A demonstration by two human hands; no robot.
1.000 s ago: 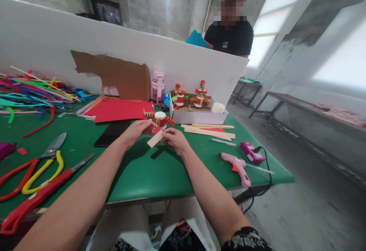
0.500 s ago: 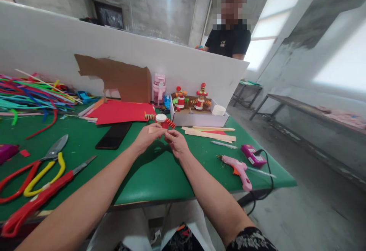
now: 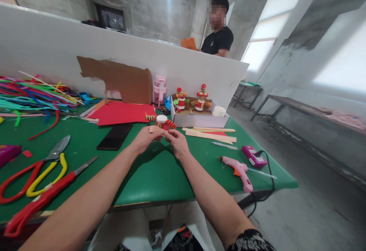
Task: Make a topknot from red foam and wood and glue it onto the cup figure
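Holding a pale strip [image 3: 156, 129] between both hands, just above the counter [image 3: 154, 182] and directly in front of a white-lidded red cup [image 3: 161, 118]; pinching with fingertips drawn close together, with the left hand [image 3: 144, 138] along the left part and the right hand [image 3: 177, 142] apparently at the right end, probably to keep so thin a piece steady; cannot tell about anything smaller caught between the fingertips; partly hiding the cup, with a pleated arm [image 3: 171, 124] showing at its right.

Kept to the right, near the right hand: spare strips [image 3: 217, 135] and a pen [image 3: 224, 145], presumably for easy reach; farther right, a pink glue gun [image 3: 238, 168] with the nozzle turned left, well apart from the fingers, perhaps because of heat; just beyond it, a purple box [image 3: 254, 156].

Blocked straight ahead by the cup, then by a white box [image 3: 197, 121] with two small figures [image 3: 201, 105] inside, and finally by a white partition [image 3: 51, 33]; crowded on the left by a phone [image 3: 114, 136] and red sheets [image 3: 122, 112]; hemmed in near the left forearm by shears [image 3: 58, 148] and a red-handled blade [image 3: 61, 184], best avoided in any leftward sweep.
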